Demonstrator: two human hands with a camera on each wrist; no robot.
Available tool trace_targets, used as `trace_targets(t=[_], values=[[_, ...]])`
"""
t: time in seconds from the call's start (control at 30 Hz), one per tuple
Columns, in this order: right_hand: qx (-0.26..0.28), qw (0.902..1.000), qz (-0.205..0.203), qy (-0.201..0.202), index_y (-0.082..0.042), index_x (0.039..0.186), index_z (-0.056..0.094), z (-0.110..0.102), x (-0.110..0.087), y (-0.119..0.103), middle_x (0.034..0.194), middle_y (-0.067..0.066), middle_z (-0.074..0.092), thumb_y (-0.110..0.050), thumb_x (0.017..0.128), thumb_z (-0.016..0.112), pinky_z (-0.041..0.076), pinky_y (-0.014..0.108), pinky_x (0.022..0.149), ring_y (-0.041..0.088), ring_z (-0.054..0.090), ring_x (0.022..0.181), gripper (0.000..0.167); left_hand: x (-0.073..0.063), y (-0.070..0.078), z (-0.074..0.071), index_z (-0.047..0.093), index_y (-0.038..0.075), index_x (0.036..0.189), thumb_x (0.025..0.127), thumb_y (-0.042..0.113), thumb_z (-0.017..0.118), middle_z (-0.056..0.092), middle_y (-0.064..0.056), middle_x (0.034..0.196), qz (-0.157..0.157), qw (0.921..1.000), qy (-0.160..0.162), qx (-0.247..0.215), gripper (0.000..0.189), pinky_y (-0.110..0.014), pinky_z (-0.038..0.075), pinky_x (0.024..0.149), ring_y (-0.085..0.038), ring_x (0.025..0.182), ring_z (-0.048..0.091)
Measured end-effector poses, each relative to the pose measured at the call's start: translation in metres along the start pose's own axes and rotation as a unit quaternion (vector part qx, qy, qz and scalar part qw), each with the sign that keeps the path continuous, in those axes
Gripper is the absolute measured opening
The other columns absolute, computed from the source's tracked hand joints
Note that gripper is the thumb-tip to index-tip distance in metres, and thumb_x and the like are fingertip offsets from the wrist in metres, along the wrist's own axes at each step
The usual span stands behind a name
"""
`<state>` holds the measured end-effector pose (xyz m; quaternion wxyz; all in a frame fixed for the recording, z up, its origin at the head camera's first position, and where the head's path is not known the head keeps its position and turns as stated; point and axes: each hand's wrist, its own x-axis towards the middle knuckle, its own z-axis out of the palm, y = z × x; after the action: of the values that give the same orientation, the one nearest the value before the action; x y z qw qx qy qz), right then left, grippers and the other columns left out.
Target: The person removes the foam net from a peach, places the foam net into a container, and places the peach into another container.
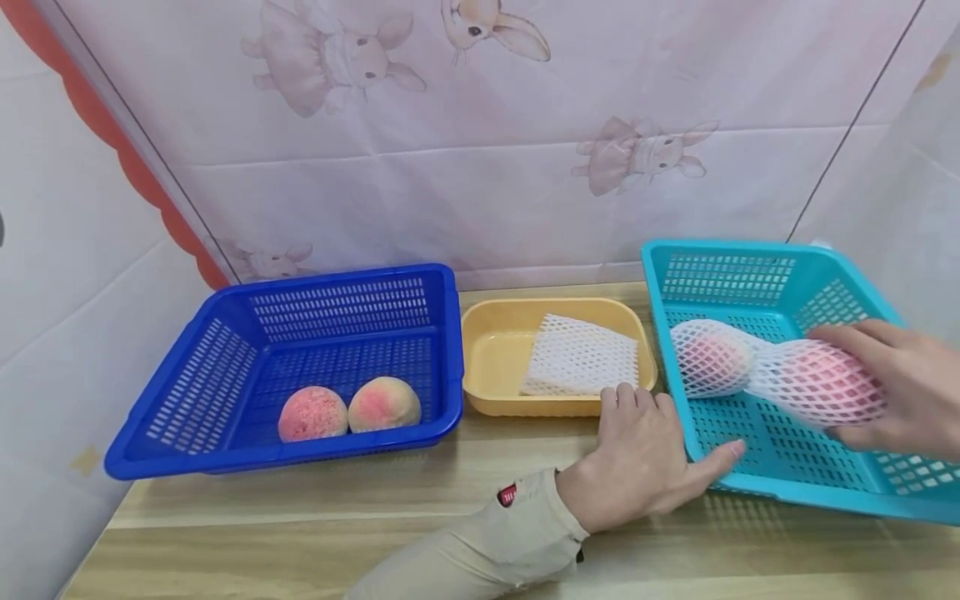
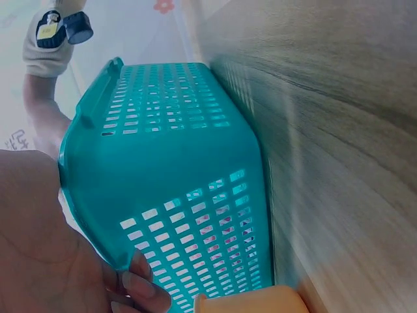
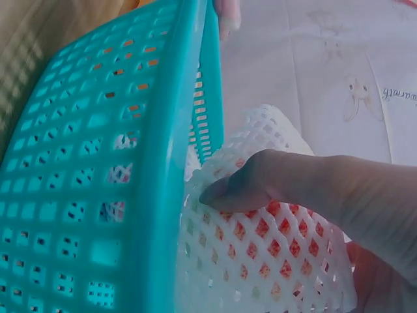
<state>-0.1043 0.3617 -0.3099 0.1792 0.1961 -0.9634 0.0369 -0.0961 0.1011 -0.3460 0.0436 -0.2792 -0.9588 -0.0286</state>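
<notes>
In the head view, my right hand grips a pink peach in a white foam net inside the turquoise basket. The right wrist view shows the thumb pressed on the foam mesh, with pink showing through its holes. Left of it lies another netted peach; the two nets touch. My left hand is at the basket's near left corner, its thumb over the rim. Its fingers, fairly straight, lie between basket and yellow tray; the left wrist view shows the fingertips beside the basket's outer wall.
A flat white foam net lies in the yellow tray. On the left stands a blue basket holding a pink peach and a pale peach. All three containers stand on a wooden table before a rabbit-print backdrop.
</notes>
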Motion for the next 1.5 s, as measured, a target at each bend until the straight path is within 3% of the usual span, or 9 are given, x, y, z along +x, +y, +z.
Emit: trace_targets(t=[0.4,0.73,0.83,0.97,1.0,1.07,1.17,1.23,1.5], values=[[-0.005,0.9998,0.000,0.019,0.001,0.121,0.051,-0.015,0.005,-0.019,0.108,0.023,0.054,-0.025,0.030,0.098,0.049,0.063,0.067,0.042,0.056,0.085,0.106,0.000,0.001,-0.002,0.056,0.015,0.090,0.088,0.078,0.017,0.056,0.000,0.083,-0.005,0.9997,-0.019,-0.012,0.075,-0.034,0.034,0.076,-0.018,0.079,0.044],[-0.013,0.9985,-0.025,0.047,0.000,0.124,0.050,-0.031,0.008,-0.032,0.114,0.023,0.052,-0.027,0.030,0.098,0.047,0.063,0.069,0.043,0.052,0.093,0.109,-0.002,0.002,-0.002,0.056,0.014,0.086,0.089,0.076,0.018,0.054,0.000,0.077,-0.003,1.0000,0.000,0.006,0.073,-0.034,0.033,0.072,-0.018,0.074,0.042],[0.002,0.9962,-0.050,0.072,0.001,0.126,0.050,-0.036,0.011,-0.034,0.114,0.021,0.053,-0.053,0.039,0.094,0.048,0.032,0.090,0.039,0.052,0.093,0.112,-0.002,0.002,-0.002,0.056,0.013,0.086,0.089,0.076,0.018,0.054,0.000,0.077,-0.005,1.0000,-0.002,0.006,0.073,-0.034,0.033,0.072,-0.018,0.073,0.041],[0.027,0.9900,-0.088,0.106,0.000,0.128,0.052,-0.041,0.015,-0.037,0.113,0.018,0.056,-0.087,0.064,0.049,0.014,-0.002,0.086,0.037,0.054,0.091,0.107,-0.002,0.002,-0.003,0.055,0.013,0.085,0.090,0.076,0.016,0.053,0.000,0.076,-0.006,0.9999,-0.005,0.007,0.073,-0.034,0.033,0.072,-0.018,0.073,0.040],[0.029,0.9895,-0.093,0.107,-0.001,0.128,0.052,-0.042,0.016,-0.038,0.113,0.018,0.056,-0.087,0.063,0.049,0.018,-0.001,0.086,0.037,0.054,0.091,0.108,-0.002,0.002,-0.003,0.055,0.013,0.085,0.089,0.076,0.016,0.053,0.000,0.076,-0.006,0.9999,-0.006,0.009,0.074,-0.034,0.033,0.072,-0.018,0.073,0.040],[0.024,0.9911,-0.089,0.096,-0.002,0.128,0.052,-0.042,0.017,-0.043,0.114,0.017,0.056,-0.076,0.053,0.076,0.037,0.012,0.089,0.037,0.054,0.093,0.108,-0.002,0.003,-0.003,0.055,0.014,0.086,0.089,0.076,0.014,0.053,0.000,0.077,-0.007,0.9998,-0.009,0.018,0.075,-0.034,0.033,0.072,-0.018,0.073,0.041],[0.013,0.9932,-0.088,0.075,-0.004,0.128,0.052,-0.043,0.019,-0.050,0.115,0.013,0.057,-0.042,0.033,0.096,0.048,0.027,0.074,0.033,0.057,0.092,0.112,-0.003,0.002,-0.004,0.055,0.014,0.088,0.089,0.076,0.013,0.054,-0.001,0.079,-0.006,0.9996,-0.010,0.028,0.075,-0.035,0.033,0.073,-0.019,0.074,0.042],[0.011,0.9941,-0.088,0.062,-0.004,0.129,0.051,-0.042,0.020,-0.054,0.115,0.013,0.057,-0.033,0.030,0.097,0.052,0.042,0.066,0.032,0.057,0.091,0.113,-0.004,0.002,-0.005,0.055,0.014,0.091,0.089,0.076,0.013,0.055,-0.001,0.080,-0.007,0.9994,-0.014,0.032,0.075,-0.035,0.034,0.073,-0.019,0.074,0.042],[0.018,0.9940,-0.087,0.064,-0.009,0.130,0.052,-0.041,0.022,-0.065,0.116,0.011,0.056,-0.033,0.033,0.096,0.052,0.046,0.061,0.029,0.056,0.093,0.109,-0.008,0.002,-0.009,0.055,0.014,0.092,0.090,0.074,0.013,0.055,0.000,0.080,-0.002,0.9998,-0.006,0.016,0.074,-0.034,0.035,0.073,-0.018,0.074,0.043]])
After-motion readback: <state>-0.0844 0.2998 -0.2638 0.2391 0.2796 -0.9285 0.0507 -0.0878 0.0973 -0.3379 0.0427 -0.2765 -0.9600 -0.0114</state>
